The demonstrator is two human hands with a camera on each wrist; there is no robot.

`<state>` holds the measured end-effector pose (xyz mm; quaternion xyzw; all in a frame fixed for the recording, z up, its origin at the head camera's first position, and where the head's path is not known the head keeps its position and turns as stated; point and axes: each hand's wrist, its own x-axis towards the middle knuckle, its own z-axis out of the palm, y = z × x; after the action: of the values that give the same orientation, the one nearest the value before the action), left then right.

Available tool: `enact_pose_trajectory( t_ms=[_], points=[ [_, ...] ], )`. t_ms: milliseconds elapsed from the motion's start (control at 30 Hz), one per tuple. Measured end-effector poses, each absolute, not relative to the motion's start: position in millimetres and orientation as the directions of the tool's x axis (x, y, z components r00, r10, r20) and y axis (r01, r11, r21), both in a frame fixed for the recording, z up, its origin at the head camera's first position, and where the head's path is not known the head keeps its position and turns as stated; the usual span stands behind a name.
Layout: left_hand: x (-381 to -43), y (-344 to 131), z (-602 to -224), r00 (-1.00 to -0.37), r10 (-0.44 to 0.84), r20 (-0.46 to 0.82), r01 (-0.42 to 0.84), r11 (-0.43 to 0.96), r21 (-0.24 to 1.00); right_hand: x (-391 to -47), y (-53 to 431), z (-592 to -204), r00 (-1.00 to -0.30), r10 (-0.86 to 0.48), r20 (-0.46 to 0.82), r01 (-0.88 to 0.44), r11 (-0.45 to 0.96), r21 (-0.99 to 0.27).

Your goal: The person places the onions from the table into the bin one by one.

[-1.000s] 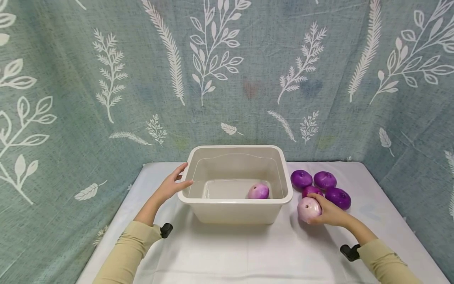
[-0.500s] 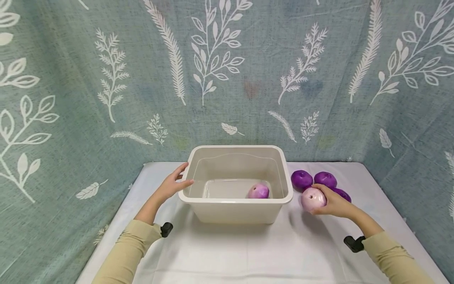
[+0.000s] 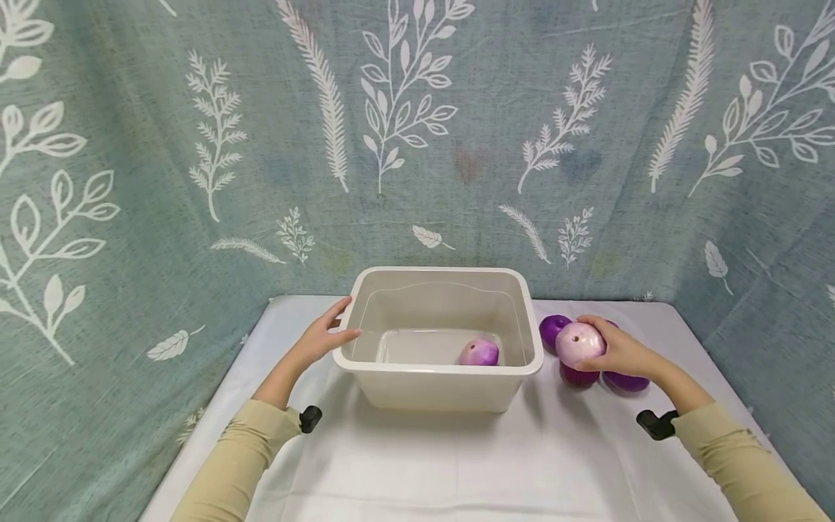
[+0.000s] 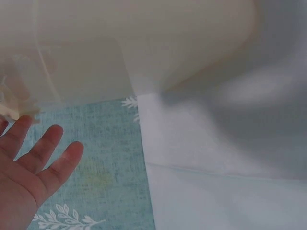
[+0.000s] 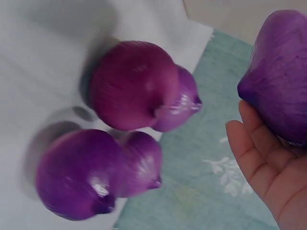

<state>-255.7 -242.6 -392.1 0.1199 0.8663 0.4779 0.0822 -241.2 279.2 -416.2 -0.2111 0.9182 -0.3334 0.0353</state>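
My right hand (image 3: 620, 353) grips a purple onion (image 3: 579, 346) with a pale, whitish-pink end, held up above the other onions. In the right wrist view its darker purple side (image 5: 283, 81) shows against the fingers. Below it on the table lie several purple onions, among them a reddish one (image 5: 134, 86) and a deep purple one (image 5: 79, 175). A cream plastic bin (image 3: 437, 371) stands in the middle, with one pink-purple onion (image 3: 479, 353) inside at its right. My left hand (image 3: 316, 342) touches the bin's left rim, its fingers spread and fairly straight (image 4: 43, 148).
A white cloth (image 3: 417, 464) covers the table. Behind and at both sides hangs a green curtain (image 3: 457, 217) with white leaf prints, close to the bin's back. The loose onions lie just right of the bin.
My right hand has lifted the onion up and away, over the pile, uncovering the reddish onion beneath. My left hand stays at the bin's rim. The head view has shifted slightly.
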Motion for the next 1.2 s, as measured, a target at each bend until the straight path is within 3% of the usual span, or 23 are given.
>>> enact_pose_trajectory(
  t_ms=[233, 733, 1200],
  points=[
    [-276, -256, -421, -0.959, 0.283, -0.015, 0.141, 0.521, 0.842, -248, 274, -387, -0.900, -0.428, 0.085, -0.385, 0.687, -0.616],
    [-255, -242, -392, -0.955, 0.295, -0.028, 0.134, 0.515, 0.847, -270, 256, -327, -0.898, -0.431, 0.090, -0.393, 0.694, -0.604],
    [-276, -256, -423, -0.961, 0.277, -0.008, 0.144, 0.526, 0.838, -309, 230, -309, -0.888, -0.452, 0.087, -0.415, 0.703, -0.578]
  ],
)
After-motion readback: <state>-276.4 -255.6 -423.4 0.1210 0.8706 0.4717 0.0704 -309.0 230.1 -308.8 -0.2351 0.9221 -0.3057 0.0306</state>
